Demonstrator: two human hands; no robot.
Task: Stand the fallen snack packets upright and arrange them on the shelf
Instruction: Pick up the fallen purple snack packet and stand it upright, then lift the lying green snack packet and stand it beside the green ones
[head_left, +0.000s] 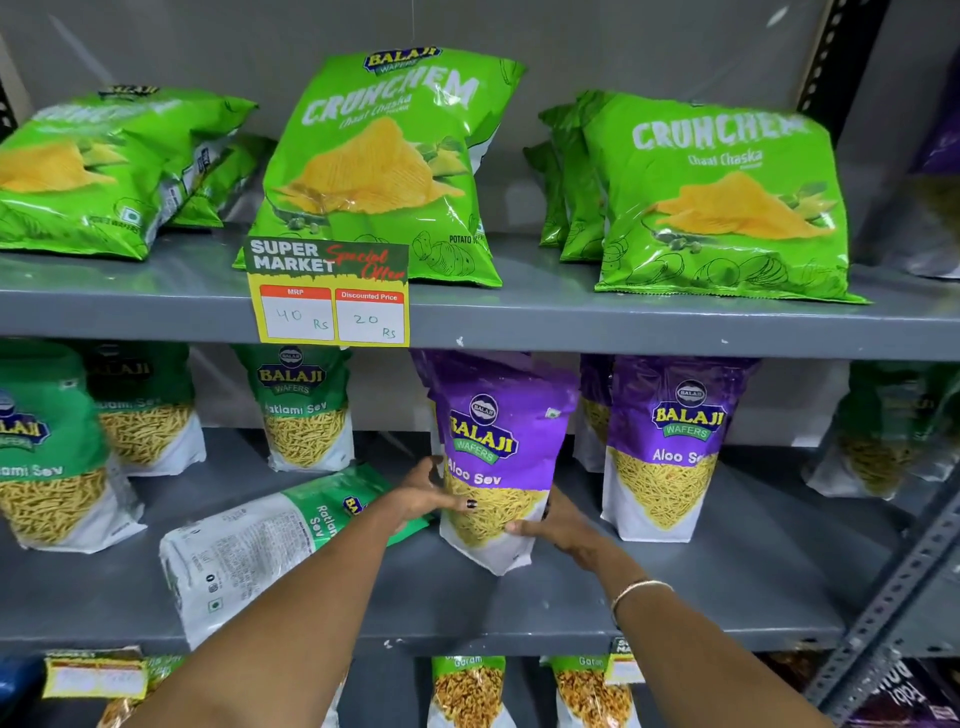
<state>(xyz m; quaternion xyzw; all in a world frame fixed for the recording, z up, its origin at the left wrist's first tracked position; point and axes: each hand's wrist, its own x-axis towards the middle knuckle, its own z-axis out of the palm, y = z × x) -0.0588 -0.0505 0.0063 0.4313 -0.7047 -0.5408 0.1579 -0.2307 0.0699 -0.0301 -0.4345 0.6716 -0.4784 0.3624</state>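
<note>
A purple Aloo Sev packet stands almost upright on the middle shelf, tilted slightly. My left hand presses its left side and my right hand grips its lower right edge. Left of it a green Ratlami Sev packet lies flat on its back, its top under my left forearm. Another purple Aloo Sev packet stands upright to the right.
Green Ratlami Sev packets stand at the back left, more green ones at the far right. Crunchem chip bags lean on the upper shelf behind a price tag. A metal upright bounds the right side.
</note>
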